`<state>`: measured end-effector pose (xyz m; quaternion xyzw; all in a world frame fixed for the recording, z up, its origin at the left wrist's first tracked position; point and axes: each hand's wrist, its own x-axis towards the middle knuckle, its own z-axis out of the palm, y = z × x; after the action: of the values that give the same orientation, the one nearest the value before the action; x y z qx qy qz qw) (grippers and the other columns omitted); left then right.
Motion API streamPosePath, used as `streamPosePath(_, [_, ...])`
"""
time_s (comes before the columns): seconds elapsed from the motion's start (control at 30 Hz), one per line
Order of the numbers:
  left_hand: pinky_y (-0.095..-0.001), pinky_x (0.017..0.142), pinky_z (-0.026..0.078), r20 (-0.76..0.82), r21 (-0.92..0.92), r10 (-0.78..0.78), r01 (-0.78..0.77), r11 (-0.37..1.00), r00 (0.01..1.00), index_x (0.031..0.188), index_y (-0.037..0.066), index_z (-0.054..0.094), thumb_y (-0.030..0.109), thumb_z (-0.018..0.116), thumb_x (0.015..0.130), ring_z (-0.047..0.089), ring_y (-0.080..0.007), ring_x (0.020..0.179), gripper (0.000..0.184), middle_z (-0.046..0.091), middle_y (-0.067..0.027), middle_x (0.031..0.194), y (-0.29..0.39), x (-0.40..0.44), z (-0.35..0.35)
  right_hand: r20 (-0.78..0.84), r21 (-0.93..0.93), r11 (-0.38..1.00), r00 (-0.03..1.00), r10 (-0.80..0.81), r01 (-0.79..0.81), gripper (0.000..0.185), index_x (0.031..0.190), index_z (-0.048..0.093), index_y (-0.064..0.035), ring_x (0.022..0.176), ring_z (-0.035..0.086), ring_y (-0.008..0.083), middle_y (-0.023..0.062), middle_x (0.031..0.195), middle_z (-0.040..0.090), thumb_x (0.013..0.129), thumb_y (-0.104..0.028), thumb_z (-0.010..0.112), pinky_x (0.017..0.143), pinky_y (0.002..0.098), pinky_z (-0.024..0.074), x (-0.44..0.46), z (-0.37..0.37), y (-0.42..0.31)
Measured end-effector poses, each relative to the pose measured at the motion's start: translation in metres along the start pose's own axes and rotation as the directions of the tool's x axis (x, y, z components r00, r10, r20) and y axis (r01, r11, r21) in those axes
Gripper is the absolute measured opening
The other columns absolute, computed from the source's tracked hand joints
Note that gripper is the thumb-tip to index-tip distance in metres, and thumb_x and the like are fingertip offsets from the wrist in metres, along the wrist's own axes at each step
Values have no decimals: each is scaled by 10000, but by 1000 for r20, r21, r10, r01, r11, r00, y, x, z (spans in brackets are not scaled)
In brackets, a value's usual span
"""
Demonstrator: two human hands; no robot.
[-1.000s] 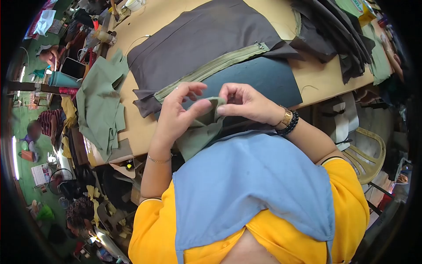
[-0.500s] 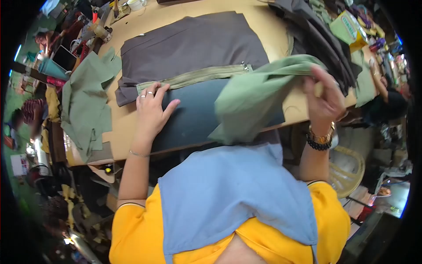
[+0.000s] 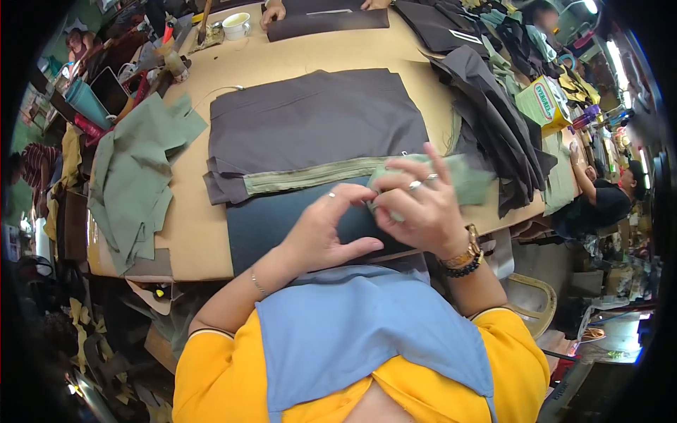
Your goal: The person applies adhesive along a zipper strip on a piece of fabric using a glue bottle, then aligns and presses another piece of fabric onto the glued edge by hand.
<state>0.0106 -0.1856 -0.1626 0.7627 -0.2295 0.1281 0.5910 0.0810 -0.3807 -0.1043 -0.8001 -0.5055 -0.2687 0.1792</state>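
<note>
A dark grey-brown fabric panel (image 3: 317, 120) lies on the table, with an olive green zipper strip (image 3: 310, 176) along its near edge. My right hand (image 3: 427, 208) pinches a light green cloth piece (image 3: 469, 180) over the strip's right end. Part of that cloth is hidden behind the fingers. Close beside it is my left hand (image 3: 321, 229), thumb spread away and fingertips at the cloth's left edge. Beneath both hands is a dark blue-green board (image 3: 282, 233), at the front of the table.
More green cloth pieces (image 3: 137, 176) lie at the left, and dark fabric (image 3: 493, 120) is heaped at the right. A white cup (image 3: 236, 27) and a glue-stained jar (image 3: 175, 63) stand at the back left. Another person's hands (image 3: 273, 13) hold dark fabric across the table.
My left hand has left the zipper strip's left end and moved right, beside my right hand. The green cloth, held up and swinging before, now lies low at the strip's right end.
</note>
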Motion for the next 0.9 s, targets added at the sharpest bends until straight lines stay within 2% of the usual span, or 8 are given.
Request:
streamPosePath(0.17, [-318,850,541,-9,-73,-161,160,984,987,1075,27,628,73,731,875,675,-203,899,229,684,-113,1041,-22,-7,1,57,363,930,998,33,-51,176,845,662,-118,679,634,238,25,707,598,743,-85,802,873,416,573,5,13,7])
streamPosePath(0.33, [-304,819,543,-81,-297,-404,365,882,911,972,6,642,-30,582,904,662,-153,883,98,687,-91,982,-46,-26,2,8,476,875,995,98,-90,237,920,677,-104,683,638,241,47,744,619,732,-30,800,832,406,546,-1,8,18])
streamPosePath(0.37, [-340,934,530,-23,-193,-334,323,926,942,1092,21,620,3,597,908,639,-174,1054,186,645,-107,1159,-46,-24,-7,-49,510,856,990,132,-89,225,923,672,-106,663,628,243,48,741,608,744,-45,794,745,387,531,-2,10,20])
streamPosePath(0.47, [-397,1073,463,-42,-587,-331,245,772,943,1263,53,545,67,676,891,549,-216,1256,395,517,-131,1374,-32,-19,3,-58,513,853,987,150,-100,226,963,664,-112,623,609,233,38,727,584,777,-67,784,604,359,502,-2,6,20])
streamPosePath(0.5, [-447,1153,384,105,-474,-185,212,854,977,1387,93,446,115,748,856,437,-243,1379,611,374,-138,1500,-31,-11,0,-21,482,871,992,123,-97,228,970,664,-115,621,608,227,33,724,580,781,-71,784,592,354,498,0,4,17])
streamPosePath(0.57, [-392,1052,464,81,-291,-121,140,947,989,1268,50,562,67,758,832,562,-251,1250,478,530,-145,1376,-24,-5,11,-40,479,878,999,34,-10,267,977,691,-87,556,546,199,34,660,515,747,-3,798,492,340,398,5,12,9])
streamPosePath(0.67, [-365,951,512,14,-92,-130,131,987,991,1132,32,650,9,695,853,646,-269,1105,283,646,-136,1220,-29,-2,12,-9,387,921,999,-42,42,252,973,698,-90,555,547,199,33,655,512,752,-23,798,502,336,419,4,11,8])
streamPosePath(0.9, [-336,829,557,-190,262,-73,122,957,979,951,16,676,-28,656,827,703,-285,975,133,690,-132,1131,-14,-13,-30,144,366,912,980,141,-185,191,928,691,-89,651,655,221,43,760,681,784,-99,817,571,318,506,-2,-33,31])
